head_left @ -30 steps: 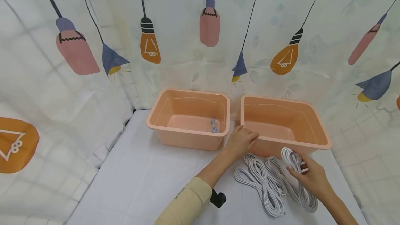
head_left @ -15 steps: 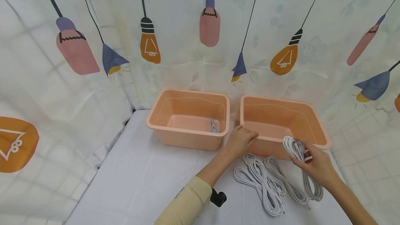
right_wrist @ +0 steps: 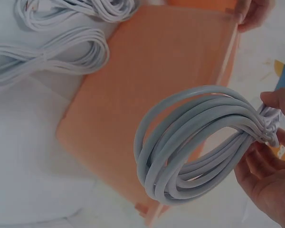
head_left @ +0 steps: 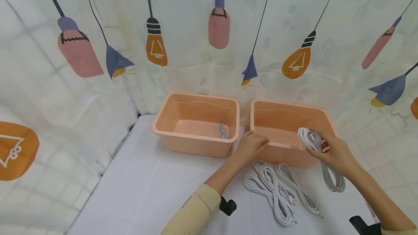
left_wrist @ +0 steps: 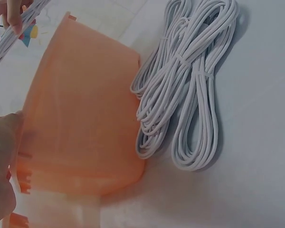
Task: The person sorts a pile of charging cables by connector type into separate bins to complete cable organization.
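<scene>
My right hand (head_left: 336,153) pinches a coiled white cable (right_wrist: 194,142) around its tied middle, holding it over the front rim of the right peach bin (head_left: 281,151). One end of the coil reaches above the bin's opening; its other loop hangs outside, over the table. My left hand (head_left: 252,146) grips the same bin at its front left corner, fingers curled over the rim. On the table before that bin lie several more coiled white cables (left_wrist: 180,71), bundled and overlapping. The left peach bin (head_left: 192,144) holds a small grey-blue tied cable (head_left: 223,131).
A white cloth covers the table (head_left: 147,188). Behind the bins hangs a pale curtain (head_left: 196,68) printed with lamps and bulbs. Black wrist mounts show at both sleeves.
My right hand has lifted the coiled cable up and to the right, away from the other coils, to the right bin's front rim. My left hand has stayed on the bin's corner.
</scene>
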Demonstrator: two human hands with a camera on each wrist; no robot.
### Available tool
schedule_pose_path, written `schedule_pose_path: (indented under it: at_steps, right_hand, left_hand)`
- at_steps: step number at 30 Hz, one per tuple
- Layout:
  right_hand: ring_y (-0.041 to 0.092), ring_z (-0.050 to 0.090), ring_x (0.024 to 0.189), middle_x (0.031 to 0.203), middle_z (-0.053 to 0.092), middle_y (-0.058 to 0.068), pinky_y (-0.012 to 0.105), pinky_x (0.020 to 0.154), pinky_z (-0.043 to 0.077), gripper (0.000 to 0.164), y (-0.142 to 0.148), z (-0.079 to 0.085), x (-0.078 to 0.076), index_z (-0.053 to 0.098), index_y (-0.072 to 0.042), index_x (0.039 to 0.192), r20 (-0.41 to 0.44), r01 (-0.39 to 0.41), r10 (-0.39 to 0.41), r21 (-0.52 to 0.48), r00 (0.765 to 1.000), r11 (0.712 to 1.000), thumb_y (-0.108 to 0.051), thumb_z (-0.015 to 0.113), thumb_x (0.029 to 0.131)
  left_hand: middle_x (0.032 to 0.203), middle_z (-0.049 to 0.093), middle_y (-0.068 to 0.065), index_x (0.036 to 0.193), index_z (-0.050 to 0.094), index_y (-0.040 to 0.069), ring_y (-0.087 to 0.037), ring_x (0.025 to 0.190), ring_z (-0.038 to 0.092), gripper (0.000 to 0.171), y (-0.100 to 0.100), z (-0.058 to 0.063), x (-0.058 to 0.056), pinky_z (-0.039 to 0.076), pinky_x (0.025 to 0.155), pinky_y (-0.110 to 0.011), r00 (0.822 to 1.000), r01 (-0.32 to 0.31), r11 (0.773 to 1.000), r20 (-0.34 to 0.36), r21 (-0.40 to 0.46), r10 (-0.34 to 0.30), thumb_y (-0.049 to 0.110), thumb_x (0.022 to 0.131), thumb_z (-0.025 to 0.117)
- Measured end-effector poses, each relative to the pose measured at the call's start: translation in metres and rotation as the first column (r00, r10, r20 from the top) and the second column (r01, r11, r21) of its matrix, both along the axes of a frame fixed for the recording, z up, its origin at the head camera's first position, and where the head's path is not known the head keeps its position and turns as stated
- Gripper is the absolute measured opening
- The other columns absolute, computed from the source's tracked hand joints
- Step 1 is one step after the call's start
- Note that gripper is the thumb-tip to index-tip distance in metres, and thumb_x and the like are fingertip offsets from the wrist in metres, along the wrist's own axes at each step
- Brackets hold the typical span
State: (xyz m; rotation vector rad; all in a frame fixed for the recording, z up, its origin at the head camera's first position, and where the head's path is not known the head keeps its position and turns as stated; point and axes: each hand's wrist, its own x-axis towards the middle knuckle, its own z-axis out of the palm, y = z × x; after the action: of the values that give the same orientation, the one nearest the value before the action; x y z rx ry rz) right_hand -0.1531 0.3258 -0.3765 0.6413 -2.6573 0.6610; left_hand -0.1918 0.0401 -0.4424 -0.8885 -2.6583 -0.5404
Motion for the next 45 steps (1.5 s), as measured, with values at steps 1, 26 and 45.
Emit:
schedule_pose_path:
  at_steps: [1, 26, 45]
  right_hand:
    - [0.006, 0.060, 0.065, 0.081, 0.067, 0.010, 0.023, 0.050, 0.050, 0.070, 0.000, 0.002, -0.003, 0.060, 0.003, 0.134, -0.001, -0.003, 0.003, 0.004, 1.000, 1.000, 0.003, 0.090, 0.072]
    - [0.035, 0.069, 0.082, 0.113, 0.068, 0.029, 0.026, 0.062, 0.053, 0.065, 0.000, 0.035, -0.069, 0.054, 0.004, 0.142, 0.091, -0.059, 0.051, 0.087, 0.995, 0.994, -0.001, 0.084, 0.085]
    - [0.044, 0.063, 0.091, 0.119, 0.061, 0.037, 0.052, 0.073, 0.056, 0.063, 0.006, 0.043, -0.107, 0.045, 0.006, 0.147, 0.219, -0.049, 0.013, 0.160, 0.976, 0.986, -0.007, 0.077, 0.094]
  left_hand:
    - [0.109, 0.080, 0.007, 0.118, 0.079, 0.021, -0.010, 0.107, 0.073, 0.019, 0.000, 0.000, 0.000, 0.043, 0.118, -0.035, 1.000, 0.000, 1.000, 0.011, -0.001, 0.000, 0.029, 0.105, 0.068]
    - [0.109, 0.080, 0.008, 0.119, 0.079, 0.022, -0.011, 0.107, 0.073, 0.020, 0.000, 0.003, -0.002, 0.043, 0.118, -0.035, 0.999, -0.013, 1.000, 0.037, -0.024, 0.014, 0.029, 0.105, 0.068]
    - [0.114, 0.079, 0.008, 0.121, 0.078, 0.021, -0.009, 0.113, 0.072, 0.021, 0.001, 0.005, -0.002, 0.040, 0.121, -0.035, 0.998, -0.003, 0.999, 0.065, -0.032, 0.005, 0.029, 0.106, 0.067]
